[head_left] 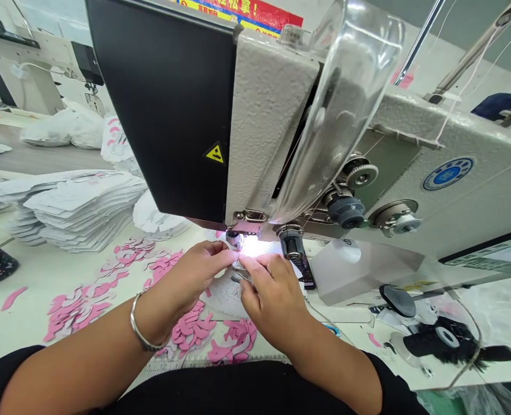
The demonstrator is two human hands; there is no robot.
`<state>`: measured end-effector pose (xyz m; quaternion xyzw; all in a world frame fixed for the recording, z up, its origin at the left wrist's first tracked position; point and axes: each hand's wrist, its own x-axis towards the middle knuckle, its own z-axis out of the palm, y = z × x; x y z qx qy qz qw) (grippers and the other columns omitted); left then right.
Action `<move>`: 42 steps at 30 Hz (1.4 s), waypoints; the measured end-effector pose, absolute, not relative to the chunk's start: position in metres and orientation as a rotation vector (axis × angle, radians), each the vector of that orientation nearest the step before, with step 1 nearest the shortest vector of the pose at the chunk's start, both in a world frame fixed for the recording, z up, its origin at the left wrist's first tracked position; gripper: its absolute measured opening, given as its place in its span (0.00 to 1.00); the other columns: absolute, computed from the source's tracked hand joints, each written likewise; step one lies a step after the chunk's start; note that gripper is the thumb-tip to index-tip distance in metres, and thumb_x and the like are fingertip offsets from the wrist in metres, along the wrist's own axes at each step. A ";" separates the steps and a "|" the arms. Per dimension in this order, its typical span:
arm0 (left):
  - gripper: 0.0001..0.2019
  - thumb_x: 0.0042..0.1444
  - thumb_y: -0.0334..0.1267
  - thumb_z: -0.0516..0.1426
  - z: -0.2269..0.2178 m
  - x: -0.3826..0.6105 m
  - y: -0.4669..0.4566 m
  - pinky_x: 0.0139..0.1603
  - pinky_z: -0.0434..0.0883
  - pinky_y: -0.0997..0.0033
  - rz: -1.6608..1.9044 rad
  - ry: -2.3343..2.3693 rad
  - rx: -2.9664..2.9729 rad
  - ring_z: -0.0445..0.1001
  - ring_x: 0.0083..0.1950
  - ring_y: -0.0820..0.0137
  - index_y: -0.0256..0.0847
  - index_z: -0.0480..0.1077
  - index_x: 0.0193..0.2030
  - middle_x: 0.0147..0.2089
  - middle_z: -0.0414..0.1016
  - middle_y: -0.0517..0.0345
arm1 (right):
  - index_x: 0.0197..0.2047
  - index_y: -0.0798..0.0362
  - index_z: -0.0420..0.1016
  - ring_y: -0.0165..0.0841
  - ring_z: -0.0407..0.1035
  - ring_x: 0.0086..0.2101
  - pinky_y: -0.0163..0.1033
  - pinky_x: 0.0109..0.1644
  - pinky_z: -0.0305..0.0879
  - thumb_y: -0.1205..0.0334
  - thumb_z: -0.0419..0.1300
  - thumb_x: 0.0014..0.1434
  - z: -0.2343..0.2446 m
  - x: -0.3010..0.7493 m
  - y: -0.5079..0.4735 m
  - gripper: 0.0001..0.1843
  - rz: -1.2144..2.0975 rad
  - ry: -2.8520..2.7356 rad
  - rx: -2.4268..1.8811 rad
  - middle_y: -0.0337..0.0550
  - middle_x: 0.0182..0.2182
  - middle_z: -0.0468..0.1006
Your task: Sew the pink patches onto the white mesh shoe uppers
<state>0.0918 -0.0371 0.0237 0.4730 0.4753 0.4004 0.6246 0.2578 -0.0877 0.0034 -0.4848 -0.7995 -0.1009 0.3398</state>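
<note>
Pinching under the machine head: left hand (197,276) with fingertips drawn narrow, right hand (272,302) with fingers curled just beside them, both at a white mesh piece (223,297); whether they grip it or something smaller cannot be told. The piece lies flat between the hands, its far edge reaching the presser foot (234,239) of the sewing machine (268,127). Left fingertips sit nearer the foot. Bracelet (140,323) on left wrist. Pink cut pieces (192,328) scattered left and near on the surface (26,323). Stack of white panels (78,207) far left.
</note>
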 end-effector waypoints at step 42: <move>0.10 0.42 0.37 0.72 0.028 0.082 0.000 0.35 0.75 0.68 0.824 0.711 0.968 0.76 0.32 0.64 0.38 0.79 0.31 0.31 0.80 0.51 | 0.46 0.52 0.77 0.43 0.72 0.44 0.50 0.47 0.74 0.61 0.56 0.64 -0.010 0.261 -0.065 0.11 -0.224 -1.937 -1.222 0.53 0.44 0.73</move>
